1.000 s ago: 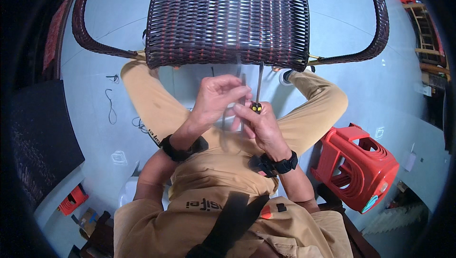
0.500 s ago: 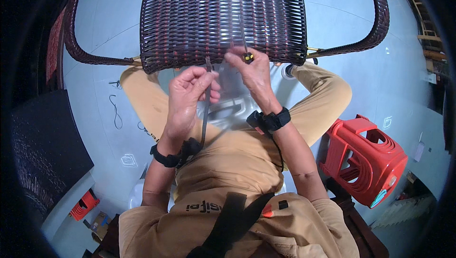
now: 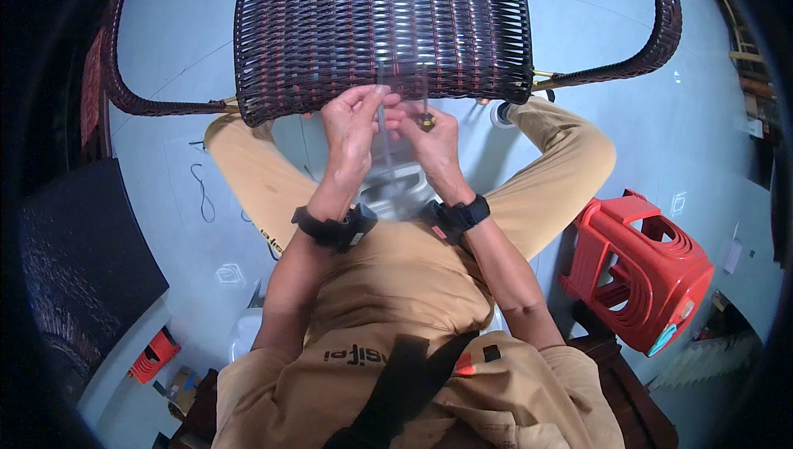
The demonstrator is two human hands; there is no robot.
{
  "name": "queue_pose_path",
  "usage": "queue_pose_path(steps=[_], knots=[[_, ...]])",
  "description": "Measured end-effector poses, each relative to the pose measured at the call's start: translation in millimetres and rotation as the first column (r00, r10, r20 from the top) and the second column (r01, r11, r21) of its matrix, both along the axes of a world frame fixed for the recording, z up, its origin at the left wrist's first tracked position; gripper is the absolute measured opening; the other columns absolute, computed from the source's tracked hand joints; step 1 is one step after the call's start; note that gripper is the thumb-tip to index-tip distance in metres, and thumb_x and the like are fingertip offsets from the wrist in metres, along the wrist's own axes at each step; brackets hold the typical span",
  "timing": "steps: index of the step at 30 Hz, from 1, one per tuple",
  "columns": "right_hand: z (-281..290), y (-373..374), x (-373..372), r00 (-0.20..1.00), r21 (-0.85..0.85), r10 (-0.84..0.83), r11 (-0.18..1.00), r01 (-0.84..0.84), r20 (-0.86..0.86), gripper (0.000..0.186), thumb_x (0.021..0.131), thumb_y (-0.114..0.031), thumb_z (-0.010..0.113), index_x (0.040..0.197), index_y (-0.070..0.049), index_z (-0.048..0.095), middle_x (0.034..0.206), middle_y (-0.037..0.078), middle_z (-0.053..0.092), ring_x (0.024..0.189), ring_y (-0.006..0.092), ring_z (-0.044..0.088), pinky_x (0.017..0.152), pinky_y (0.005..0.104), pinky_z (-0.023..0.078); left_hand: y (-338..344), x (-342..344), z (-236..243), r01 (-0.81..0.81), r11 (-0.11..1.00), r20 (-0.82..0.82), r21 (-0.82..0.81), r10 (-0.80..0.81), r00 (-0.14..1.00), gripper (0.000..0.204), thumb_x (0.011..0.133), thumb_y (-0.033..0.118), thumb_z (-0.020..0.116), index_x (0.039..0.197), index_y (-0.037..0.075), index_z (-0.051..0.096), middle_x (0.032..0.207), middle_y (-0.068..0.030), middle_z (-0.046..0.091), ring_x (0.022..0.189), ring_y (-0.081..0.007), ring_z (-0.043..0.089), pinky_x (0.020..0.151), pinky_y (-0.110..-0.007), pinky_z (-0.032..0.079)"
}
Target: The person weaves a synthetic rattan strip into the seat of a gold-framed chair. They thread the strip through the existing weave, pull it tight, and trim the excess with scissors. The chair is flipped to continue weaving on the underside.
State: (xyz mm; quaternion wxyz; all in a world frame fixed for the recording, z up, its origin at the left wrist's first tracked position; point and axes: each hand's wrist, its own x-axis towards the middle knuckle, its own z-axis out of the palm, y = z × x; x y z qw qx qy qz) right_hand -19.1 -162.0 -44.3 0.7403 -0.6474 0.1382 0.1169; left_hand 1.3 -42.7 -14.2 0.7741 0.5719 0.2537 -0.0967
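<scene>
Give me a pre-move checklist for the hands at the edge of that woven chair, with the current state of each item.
1. Left hand at the near edge of the woven chair: ok.
2. Right hand gripping the small tool with a yellow and black handle: ok.
3. Tool tip seated on the weave: cannot tell, too small.
4. What the left fingers pinch: cannot tell, a thin strand at most.
5. Chair steady between the knees: ok, apparently.
6. Red stool away from the elbows: ok.

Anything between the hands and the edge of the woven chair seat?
Nothing visible. The left hand and right hand are already at the near edge of the woven chair seat, holding a thin strip against it.
</scene>
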Motion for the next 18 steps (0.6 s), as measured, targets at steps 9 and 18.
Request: queue_pose_path(steps=[9,18], knots=[[29,-37,-16,0.997,-0.374,0.073,0.926,-0.059,0.022,0.028,0.091,-0.021,0.048,0.11,-0.002,0.057,0.069,0.012,0.057,0.061,0.0169,0.053,0.059,0.0327,0.044,-1,-11,-1,0.012,1.0,-0.014,0.021,-0.012,1.0,0.023,0.09,0.015,0.059,0.1,-0.005,0.061,0.09,-0.0161,0.067,0.069,-0.0169,0.066,0.054,-0.021,0.052],[24,-35,-33,0.983,-0.578,0.165,0.811,-0.092,0.075,0.024,0.09,-0.02,0.051,0.105,-0.006,0.062,0.062,0.018,0.058,0.06,0.0368,0.06,0.055,0.042,0.045,1,-16,-2,-0.022,0.999,-0.005,-0.035,0.022,1.0,0.026,0.088,0.018,0.06,0.099,-0.005,0.061,0.089,-0.0164,0.065,0.067,-0.0202,0.066,0.057,-0.025,0.052]])
